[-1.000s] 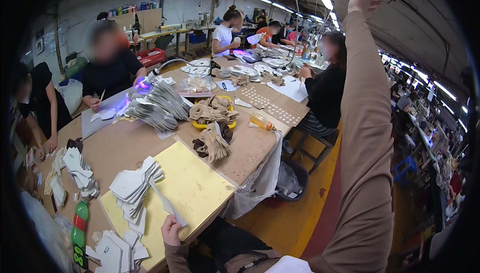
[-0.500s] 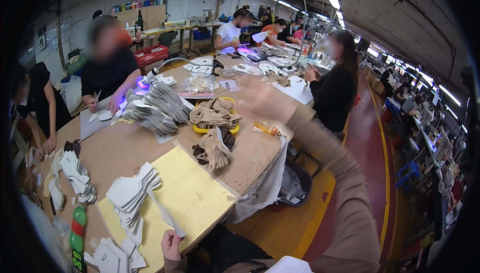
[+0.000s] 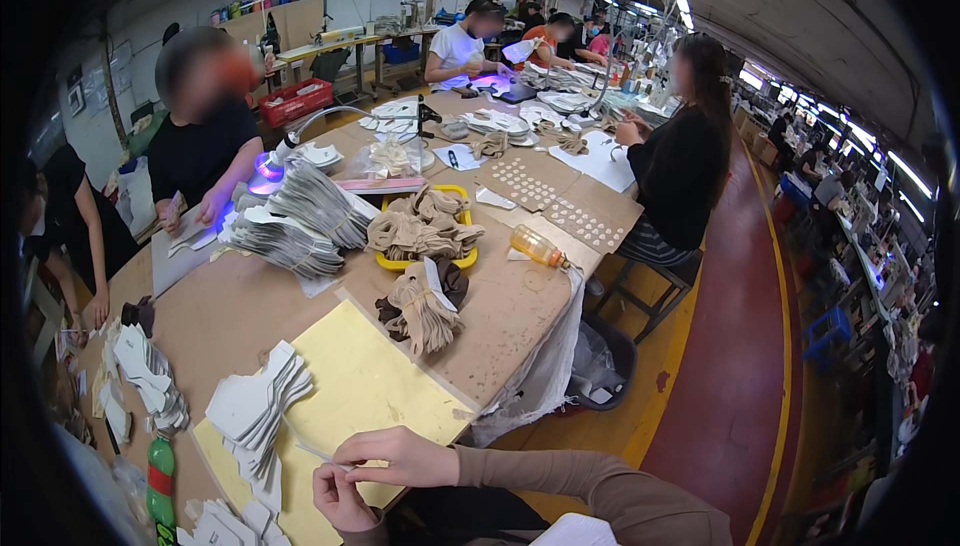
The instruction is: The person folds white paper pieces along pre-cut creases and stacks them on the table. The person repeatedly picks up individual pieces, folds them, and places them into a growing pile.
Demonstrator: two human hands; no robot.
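My left hand (image 3: pixel 343 498), at the near edge of the table, pinches a thin white cut piece (image 3: pixel 312 449), seen almost edge-on. Above it, my right hand (image 3: pixel 398 456) reaches across with fingers pressed together at the piece's near end. Whatever those right fingertips hold is too small or hidden to make out. Both hands are over the front edge of a yellow sheet (image 3: pixel 385 371). A fanned stack of white cut pieces (image 3: pixel 258 401) lies left of them, and another white pile (image 3: pixel 228 526) sits nearer.
A yellow basket (image 3: pixel 462 208) holds beige pieces, with a tied beige bundle (image 3: pixel 425 311) before it. An orange bottle (image 3: pixel 537 246) lies near brown cardboard (image 3: pixel 560 201) dotted with small pale pieces. A dark bin (image 3: pixel 612 351) stands beside the table. Several people work around it.
My right arm has come back from over the dotted cardboard at the far right of the table to my left hand. The white piece in my left hand has turned nearly edge-on.
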